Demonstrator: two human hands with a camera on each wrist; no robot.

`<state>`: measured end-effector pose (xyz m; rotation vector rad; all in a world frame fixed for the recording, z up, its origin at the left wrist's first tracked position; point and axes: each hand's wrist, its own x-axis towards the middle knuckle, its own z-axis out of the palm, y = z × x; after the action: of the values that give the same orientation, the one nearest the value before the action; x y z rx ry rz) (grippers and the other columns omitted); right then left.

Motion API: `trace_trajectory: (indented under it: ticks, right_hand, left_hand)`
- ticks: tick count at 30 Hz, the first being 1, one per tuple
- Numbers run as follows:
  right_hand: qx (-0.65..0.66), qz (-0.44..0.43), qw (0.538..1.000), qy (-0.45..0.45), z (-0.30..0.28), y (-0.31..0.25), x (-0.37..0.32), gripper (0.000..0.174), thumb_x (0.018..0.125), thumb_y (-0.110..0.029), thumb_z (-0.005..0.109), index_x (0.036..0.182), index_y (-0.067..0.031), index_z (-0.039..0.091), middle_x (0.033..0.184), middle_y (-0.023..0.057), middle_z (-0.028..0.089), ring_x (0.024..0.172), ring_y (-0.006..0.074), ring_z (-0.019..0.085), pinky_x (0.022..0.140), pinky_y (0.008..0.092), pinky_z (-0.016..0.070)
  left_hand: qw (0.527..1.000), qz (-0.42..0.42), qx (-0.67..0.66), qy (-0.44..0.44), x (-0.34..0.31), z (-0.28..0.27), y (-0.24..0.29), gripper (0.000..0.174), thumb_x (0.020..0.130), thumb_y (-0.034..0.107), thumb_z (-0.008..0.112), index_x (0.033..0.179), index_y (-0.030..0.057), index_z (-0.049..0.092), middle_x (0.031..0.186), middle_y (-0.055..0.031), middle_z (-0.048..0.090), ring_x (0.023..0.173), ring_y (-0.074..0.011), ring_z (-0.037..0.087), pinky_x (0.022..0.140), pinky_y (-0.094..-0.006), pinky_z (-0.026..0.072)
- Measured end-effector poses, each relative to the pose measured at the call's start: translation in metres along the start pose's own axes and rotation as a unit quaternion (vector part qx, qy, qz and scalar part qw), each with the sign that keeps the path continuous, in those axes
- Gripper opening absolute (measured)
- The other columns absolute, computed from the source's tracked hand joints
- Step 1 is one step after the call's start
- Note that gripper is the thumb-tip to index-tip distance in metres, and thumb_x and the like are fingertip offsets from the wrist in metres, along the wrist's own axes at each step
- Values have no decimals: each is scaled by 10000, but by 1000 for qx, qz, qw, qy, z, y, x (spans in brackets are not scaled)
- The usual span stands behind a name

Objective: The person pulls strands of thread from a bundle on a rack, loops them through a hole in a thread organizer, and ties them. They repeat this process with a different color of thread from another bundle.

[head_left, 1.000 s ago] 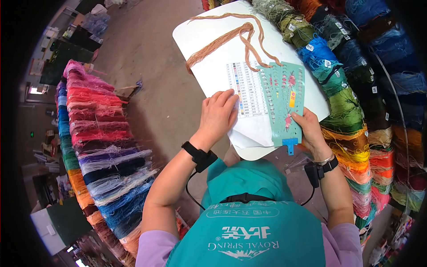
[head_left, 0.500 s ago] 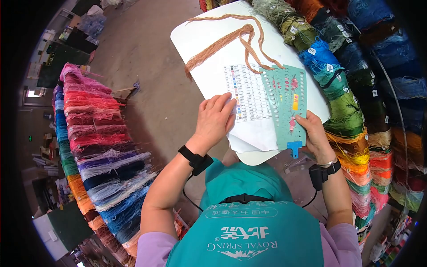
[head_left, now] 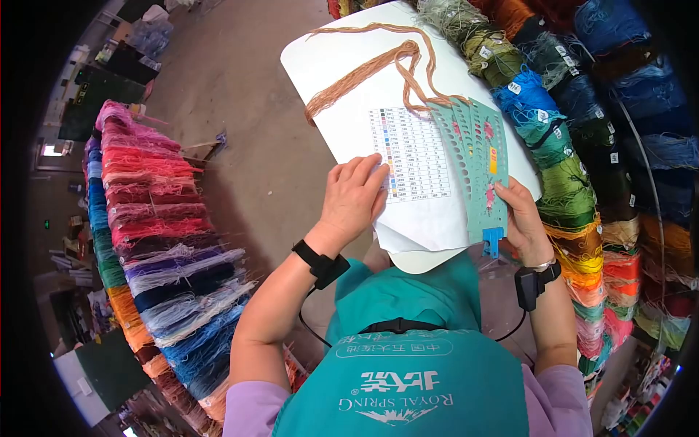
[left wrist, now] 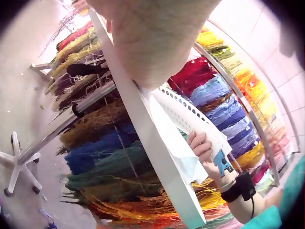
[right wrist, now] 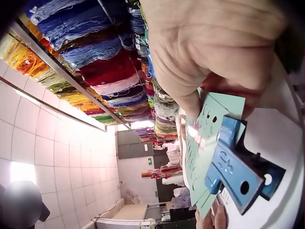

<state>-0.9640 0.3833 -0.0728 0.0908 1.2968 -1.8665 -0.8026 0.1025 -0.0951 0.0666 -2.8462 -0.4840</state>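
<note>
Resting flat at the middle of the head view, the left hand [head_left: 354, 193] lies with straight fingers on the one paper chart [head_left: 415, 156]. The right hand [head_left: 520, 218], lower right, grips the near end of the green cards [head_left: 473, 156]. These are fanned so that at least three show, and one blue clip [head_left: 493, 241] joins them. Chart and cards lie on one white board [head_left: 328, 51], which carries one bundle of tan thread [head_left: 364, 69] at the top. Two racks [head_left: 156, 211] of coloured skeins flank the board. In the left wrist view, the left hand [left wrist: 152, 38] fills the top and its fingers cannot be told, while the right hand [left wrist: 202, 147] curls round the green cards [left wrist: 183, 112] at centre right. In the right wrist view, the right hand [right wrist: 214, 52] pinches the green cards [right wrist: 207, 124] between thumb and fingers, with the blue clip [right wrist: 233, 167] just below.
</note>
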Motion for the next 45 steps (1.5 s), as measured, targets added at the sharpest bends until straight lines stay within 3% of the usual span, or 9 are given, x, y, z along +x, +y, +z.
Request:
trace_trajectory:
  ticks: [15,45]
  right_hand:
    - [-47,13,998,26,-11,11,8,231,961,-79,577,1157,42,563,1088,114,668,949,160,670,850,296,558]
    - [-10,-20,996,-83,9,-16,-7,294,951,-87,600,1212,27,525,1154,123,653,1011,167,666,901,313,557]
  left_hand:
    - [1000,-4,14,-9,0,1,3,414,842,137,653,1245,88,572,1338,-93,523,1239,-276,476,1033,-449,349]
    - [999,-14,44,4,-3,6,23,386,872,148,621,1250,97,567,1332,-95,535,1248,-298,473,1035,-466,359]
